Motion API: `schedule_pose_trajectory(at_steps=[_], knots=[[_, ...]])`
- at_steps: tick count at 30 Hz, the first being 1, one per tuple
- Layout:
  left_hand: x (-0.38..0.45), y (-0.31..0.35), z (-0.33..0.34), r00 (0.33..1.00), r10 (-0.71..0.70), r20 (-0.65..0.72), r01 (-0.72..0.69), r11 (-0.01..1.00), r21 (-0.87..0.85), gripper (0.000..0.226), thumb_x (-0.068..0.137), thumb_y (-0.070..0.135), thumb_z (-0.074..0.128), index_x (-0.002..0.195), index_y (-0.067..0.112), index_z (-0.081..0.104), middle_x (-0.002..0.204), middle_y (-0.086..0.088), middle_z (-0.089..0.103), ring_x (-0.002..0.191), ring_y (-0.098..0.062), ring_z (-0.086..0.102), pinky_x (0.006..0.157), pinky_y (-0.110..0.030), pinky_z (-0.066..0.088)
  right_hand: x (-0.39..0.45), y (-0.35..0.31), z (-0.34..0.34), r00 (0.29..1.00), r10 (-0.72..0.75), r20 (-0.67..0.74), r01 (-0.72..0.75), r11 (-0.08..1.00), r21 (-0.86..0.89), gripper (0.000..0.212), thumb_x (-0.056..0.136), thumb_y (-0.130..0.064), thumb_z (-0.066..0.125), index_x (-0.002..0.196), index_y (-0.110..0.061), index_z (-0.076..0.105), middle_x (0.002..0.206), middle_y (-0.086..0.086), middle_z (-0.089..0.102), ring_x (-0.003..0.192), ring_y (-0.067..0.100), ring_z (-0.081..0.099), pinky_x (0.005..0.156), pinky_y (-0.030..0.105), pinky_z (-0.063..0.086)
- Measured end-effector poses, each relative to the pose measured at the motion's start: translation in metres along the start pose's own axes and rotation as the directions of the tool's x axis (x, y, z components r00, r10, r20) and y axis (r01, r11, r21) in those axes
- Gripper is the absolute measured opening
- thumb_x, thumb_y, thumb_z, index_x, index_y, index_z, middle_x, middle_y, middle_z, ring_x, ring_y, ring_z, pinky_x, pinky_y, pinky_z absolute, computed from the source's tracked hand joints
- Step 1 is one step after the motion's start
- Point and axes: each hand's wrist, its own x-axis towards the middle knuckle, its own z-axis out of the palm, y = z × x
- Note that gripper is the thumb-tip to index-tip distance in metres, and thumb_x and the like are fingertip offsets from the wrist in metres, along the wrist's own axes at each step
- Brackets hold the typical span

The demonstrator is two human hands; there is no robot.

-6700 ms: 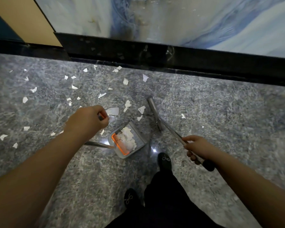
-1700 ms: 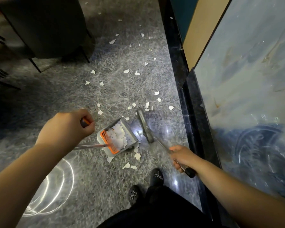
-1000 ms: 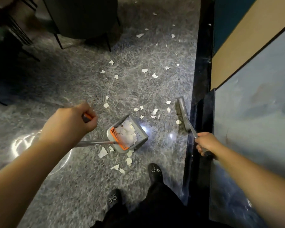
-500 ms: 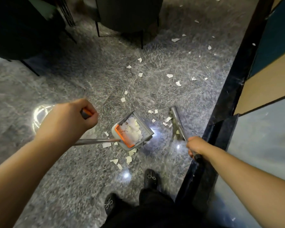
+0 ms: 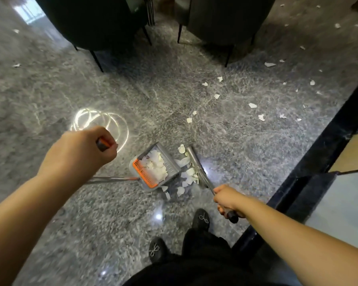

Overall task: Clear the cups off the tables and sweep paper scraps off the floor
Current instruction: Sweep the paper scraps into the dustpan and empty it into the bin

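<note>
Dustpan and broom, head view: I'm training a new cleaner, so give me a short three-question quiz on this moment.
1. True or false: the dustpan already holds paper scraps.
2. Which hand grips the broom handle? A) left hand B) right hand C) neither
3. Fill in: loose scraps still lie on the floor between the broom and the dark ____ legs.

Key
1. True: white scraps lie inside it, beside its orange comb.
2. B: the right hand holds the broom; the left hand grips the dustpan's handle.
3. chair: two dark chairs stand at the top of the view.
</note>
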Motion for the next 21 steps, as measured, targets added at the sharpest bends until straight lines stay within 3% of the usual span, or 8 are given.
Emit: schedule_pose_trajectory(at_steps=[3,6,11,15,19,21], knots=[[-0.020,-0.040,-0.008,0.999,-0.030,-0.022,0.031,0.999,0.019,0.012,0.078,0.043,0.071,0.074,0.037,0.062,0.070,0.007,0.066,0.058,-0.017,0.060,0.054,-0.031,0.051,-0.004,-0.005,0.030,1.000,-0.023,-0.017,0.022,0.998,-0.055,0.035,0.093,0.005,0.035,0.123,-0.005,0.049,0.078,0.013,0.052,0.052,0.017,0.049,0.043,0.024,0.039],[-0.037,-0.078,-0.014,0.999,-0.051,-0.019,0.051,0.998,0.025,0.015,0.077,0.043,0.072,0.070,0.038,0.060,0.070,0.007,0.067,0.061,-0.018,0.062,0.058,-0.035,0.055,-0.008,-0.006,0.050,0.998,-0.038,-0.044,0.036,0.998,-0.054,0.041,0.093,0.005,0.035,0.130,-0.006,0.048,0.073,0.012,0.050,0.050,0.018,0.046,0.042,0.022,0.037],[-0.055,-0.129,-0.013,0.999,-0.037,0.001,0.037,0.997,0.074,0.018,0.076,0.039,0.074,0.066,0.037,0.059,0.063,0.013,0.062,0.060,-0.011,0.058,0.053,-0.026,0.041,-0.017,-0.010,0.070,0.996,-0.055,-0.067,0.052,0.998,-0.047,0.038,0.094,0.007,0.035,0.129,0.002,0.049,0.065,0.010,0.047,0.037,0.014,0.043,0.032,0.014,0.033],[-0.063,-0.152,0.003,0.999,-0.030,0.029,0.027,0.994,0.101,0.011,0.078,0.037,0.073,0.071,0.034,0.064,0.059,0.015,0.058,0.054,-0.002,0.051,0.046,-0.019,0.033,-0.018,-0.013,0.082,0.998,-0.043,-0.051,0.037,0.993,-0.114,0.036,0.094,0.008,0.035,0.127,0.002,0.049,0.064,0.011,0.047,0.041,0.017,0.042,0.034,0.015,0.034],[-0.065,-0.166,0.023,0.998,-0.025,0.064,0.018,0.994,0.111,0.007,0.079,0.035,0.072,0.075,0.033,0.067,0.061,0.012,0.058,0.058,-0.015,0.055,0.050,-0.024,0.036,-0.014,-0.012,0.094,0.999,-0.045,-0.025,0.038,0.974,-0.223,0.035,0.094,0.007,0.034,0.124,0.001,0.049,0.067,0.012,0.047,0.046,0.016,0.043,0.034,0.015,0.034],[-0.065,-0.170,0.032,0.997,-0.018,0.076,0.011,0.996,0.087,0.006,0.079,0.034,0.072,0.076,0.032,0.067,0.061,0.015,0.058,0.058,-0.012,0.055,0.050,-0.023,0.036,-0.012,-0.009,0.098,0.999,-0.043,-0.003,0.041,0.966,-0.257,0.036,0.093,0.005,0.034,0.124,0.001,0.050,0.067,0.011,0.046,0.045,0.016,0.043,0.035,0.017,0.035]])
